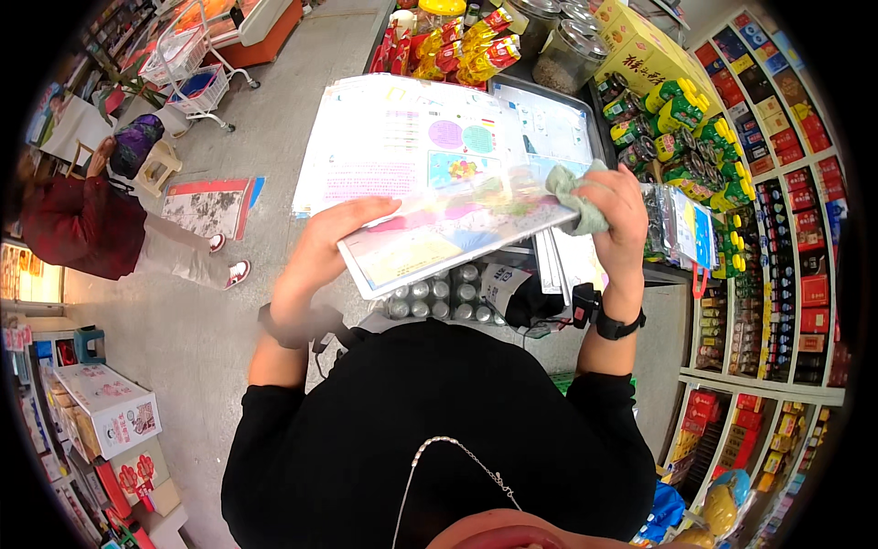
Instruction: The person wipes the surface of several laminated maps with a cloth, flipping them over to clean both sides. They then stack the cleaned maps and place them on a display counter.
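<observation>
A thin glossy picture book point(430, 245) with a shiny cover is held tilted in front of my chest. My left hand point(325, 242) grips its left end, with the thumb lying along the upper side. At the right end, my right hand point(620, 215) is closed on a pale green cloth point(580, 201) that touches the book's corner. Just beyond lies a stack of large printed sheets or books point(366, 137) on the counter, its top page showing text and coloured circles. Some lower pages are hidden behind the held book.
Red and yellow snack packs point(466, 50) and glass jars point(562, 59) stand at the counter's back. Green-and-yellow bottles point(681, 110) line the right, before packed shelves point(777, 229). Silver cans point(439, 293) sit below the held book. A person in a dark red jacket point(91, 224) stands left, near a white trolley point(197, 82).
</observation>
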Demonstrator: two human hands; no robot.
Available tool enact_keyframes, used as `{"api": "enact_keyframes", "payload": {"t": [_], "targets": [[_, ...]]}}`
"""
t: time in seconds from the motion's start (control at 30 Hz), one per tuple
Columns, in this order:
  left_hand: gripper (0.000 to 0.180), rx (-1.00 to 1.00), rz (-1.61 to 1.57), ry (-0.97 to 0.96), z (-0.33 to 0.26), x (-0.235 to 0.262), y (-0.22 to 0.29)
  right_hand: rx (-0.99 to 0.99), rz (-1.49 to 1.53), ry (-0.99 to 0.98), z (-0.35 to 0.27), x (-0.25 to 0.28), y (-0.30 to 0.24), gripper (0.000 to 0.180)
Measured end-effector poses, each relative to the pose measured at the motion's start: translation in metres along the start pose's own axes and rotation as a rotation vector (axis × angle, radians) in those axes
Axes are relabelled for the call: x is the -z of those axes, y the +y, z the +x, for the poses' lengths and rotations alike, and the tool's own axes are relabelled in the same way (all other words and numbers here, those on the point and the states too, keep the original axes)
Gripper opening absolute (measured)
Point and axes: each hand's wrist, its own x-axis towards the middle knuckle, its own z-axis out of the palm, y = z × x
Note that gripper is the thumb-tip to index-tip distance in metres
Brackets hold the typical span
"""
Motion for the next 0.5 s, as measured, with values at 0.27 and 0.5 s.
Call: {"api": "enact_keyframes", "payload": {"t": [0.27, 0.5], "targets": [[0.033, 0.406, -0.567, 0.254, -0.015, -0.023, -0.062, -0.569, 0.483, 0.744, -0.002, -0.071, 0.033, 0.032], [0.046, 0.632, -1.114, 0.427, -0.031, -0.043, -0.111, -0.748, 0.405, 0.15, -0.051, -0.205, 0.052, 0.048]]}}
